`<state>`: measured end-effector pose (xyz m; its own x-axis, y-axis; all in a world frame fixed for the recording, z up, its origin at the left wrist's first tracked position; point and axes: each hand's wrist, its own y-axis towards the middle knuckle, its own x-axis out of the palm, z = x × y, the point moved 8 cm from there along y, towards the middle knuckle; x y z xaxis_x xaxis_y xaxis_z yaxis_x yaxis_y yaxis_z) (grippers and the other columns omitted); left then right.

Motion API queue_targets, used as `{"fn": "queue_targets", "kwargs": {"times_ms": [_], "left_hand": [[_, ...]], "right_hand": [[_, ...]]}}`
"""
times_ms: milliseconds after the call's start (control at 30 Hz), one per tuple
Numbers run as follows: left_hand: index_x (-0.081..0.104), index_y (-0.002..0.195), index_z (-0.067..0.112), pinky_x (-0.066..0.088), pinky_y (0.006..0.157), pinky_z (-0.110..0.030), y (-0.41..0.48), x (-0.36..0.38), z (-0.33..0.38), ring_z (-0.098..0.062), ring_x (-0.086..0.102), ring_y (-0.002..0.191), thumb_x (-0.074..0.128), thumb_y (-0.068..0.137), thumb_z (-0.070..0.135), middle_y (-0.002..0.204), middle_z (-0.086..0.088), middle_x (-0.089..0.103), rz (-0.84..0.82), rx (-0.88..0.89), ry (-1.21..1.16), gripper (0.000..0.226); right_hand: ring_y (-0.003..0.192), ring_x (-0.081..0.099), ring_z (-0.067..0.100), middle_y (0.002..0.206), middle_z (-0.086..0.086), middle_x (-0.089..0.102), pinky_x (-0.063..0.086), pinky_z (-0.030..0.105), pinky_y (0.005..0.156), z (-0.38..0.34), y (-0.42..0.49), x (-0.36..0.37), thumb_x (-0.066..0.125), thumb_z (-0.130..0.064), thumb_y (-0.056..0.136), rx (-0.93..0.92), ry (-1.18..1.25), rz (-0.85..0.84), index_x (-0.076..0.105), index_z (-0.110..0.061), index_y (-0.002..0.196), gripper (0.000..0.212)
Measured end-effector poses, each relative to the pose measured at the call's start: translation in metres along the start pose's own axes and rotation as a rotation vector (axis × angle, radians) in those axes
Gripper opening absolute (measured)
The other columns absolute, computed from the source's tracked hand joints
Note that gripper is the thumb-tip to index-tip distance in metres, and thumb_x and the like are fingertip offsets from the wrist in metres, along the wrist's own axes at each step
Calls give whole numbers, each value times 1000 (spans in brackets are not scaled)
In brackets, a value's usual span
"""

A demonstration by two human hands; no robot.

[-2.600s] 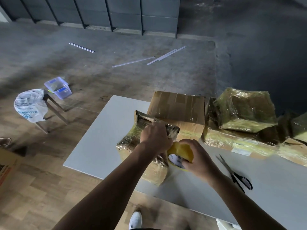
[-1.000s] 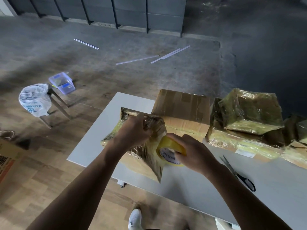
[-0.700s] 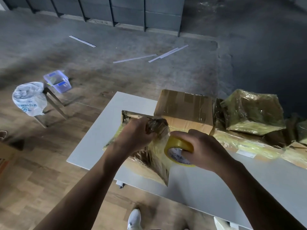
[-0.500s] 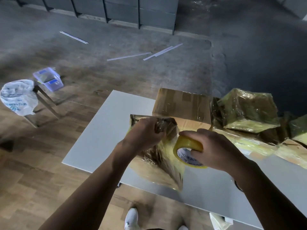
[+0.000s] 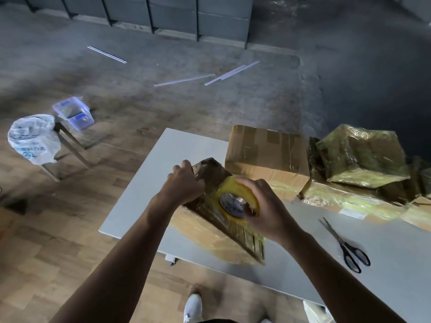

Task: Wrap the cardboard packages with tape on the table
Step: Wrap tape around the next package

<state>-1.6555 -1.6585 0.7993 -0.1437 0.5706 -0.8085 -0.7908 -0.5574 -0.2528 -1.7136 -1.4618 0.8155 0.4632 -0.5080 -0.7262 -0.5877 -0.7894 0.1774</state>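
Left hand [image 5: 184, 183]: fingers curled over the raised far corner of the cardboard package [image 5: 210, 231], gripping it. Package tilted, glossy with yellowish tape, sitting on the near-left part of the white worktop [image 5: 163, 164], lower end blurred. Yellow tape roll [image 5: 235, 197] pressed against the package's upper right face, just right of the left hand. Right hand [image 5: 263, 206]: closed round the roll, fingers over the rim, thumb at the printed core. Behind the roll, plain brown box [image 5: 268, 157] with clear tape strips, flat on the worktop, close behind the tilted package; contact not clear. Further right, pile of already wrapped packages [image 5: 359, 155], shiny yellow-green, one stacked on a flatter one, touching the brown box's right side. Nearer the front edge, right of the right hand, black-handled scissors [image 5: 345, 245] flat on the worktop, blades pointing away toward the pile, apart from everything else.
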Motion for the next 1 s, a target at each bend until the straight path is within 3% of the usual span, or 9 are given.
{"fn": "queue_targets", "kwargs": {"times_ms": [133, 233, 367, 500, 633, 733, 867, 1000], "left_hand": [[37, 125, 6, 48, 88, -48, 3, 3, -20, -37, 51, 110, 67, 79, 56, 119, -17, 47, 11, -31, 5, 74], [37, 126, 6, 48, 90, -48, 9, 8, -42, -37, 52, 111, 66, 81, 55, 121, -17, 49, -12, -104, 23, 73], [39, 120, 7, 48, 83, -41, 2, 40, -76, -32, 57, 108, 63, 85, 47, 117, -13, 55, -146, -173, 33, 59], [42, 112, 11, 42, 80, -38, -5, 51, -92, -31, 57, 104, 59, 85, 58, 113, -10, 56, -61, -224, 1, 57], [42, 116, 10, 41, 89, -43, -5, 50, -83, -31, 51, 112, 62, 85, 54, 119, -10, 51, 4, -203, 3, 58], [41, 119, 9, 40, 91, -43, -5, 48, -70, -31, 47, 117, 68, 85, 43, 121, -11, 46, 50, -159, 36, 56], [41, 121, 8, 44, 84, -39, -7, 51, -35, -33, 55, 109, 63, 85, 20, 117, -12, 50, 42, 25, 98, 43], [45, 122, 9, 44, 89, -38, -16, 68, -18, -31, 53, 112, 52, 89, 25, 123, -12, 51, 22, 52, 77, 38]], "right_hand": [[113, 48, 6, 124, -5, 47, 45, 7, 85, 1, 10, 4, 75, -11, 80, 36, 150, 201, 39, -35, 131, 66], [110, 55, 14, 125, 0, 53, 54, 24, 83, -12, 23, 20, 71, -19, 84, 7, 81, 71, 44, -32, 131, 56], [101, 55, 19, 123, 5, 53, 52, 32, 79, -34, 26, 47, 66, -37, 87, -3, -136, -182, 45, -30, 138, 55], [102, 53, 17, 124, 2, 51, 48, 28, 81, -32, 13, 39, 62, -37, 89, 60, -234, -260, 43, -36, 141, 55], [100, 58, 21, 122, 2, 52, 54, 32, 79, -22, 3, 21, 62, -37, 89, 98, -382, -381, 43, -39, 139, 54], [98, 58, 19, 123, 0, 49, 53, 27, 74, -22, 7, 23, 61, -36, 90, 82, -458, -424, 42, -40, 139, 53], [94, 56, 13, 121, -6, 50, 44, 16, 66, -16, 7, 20, 67, -31, 85, 40, -363, -314, 38, -42, 138, 62], [102, 55, 9, 122, -9, 49, 46, 10, 70, 10, -20, 4, 75, -31, 81, 63, -134, -132, 45, -36, 132, 59]]}}
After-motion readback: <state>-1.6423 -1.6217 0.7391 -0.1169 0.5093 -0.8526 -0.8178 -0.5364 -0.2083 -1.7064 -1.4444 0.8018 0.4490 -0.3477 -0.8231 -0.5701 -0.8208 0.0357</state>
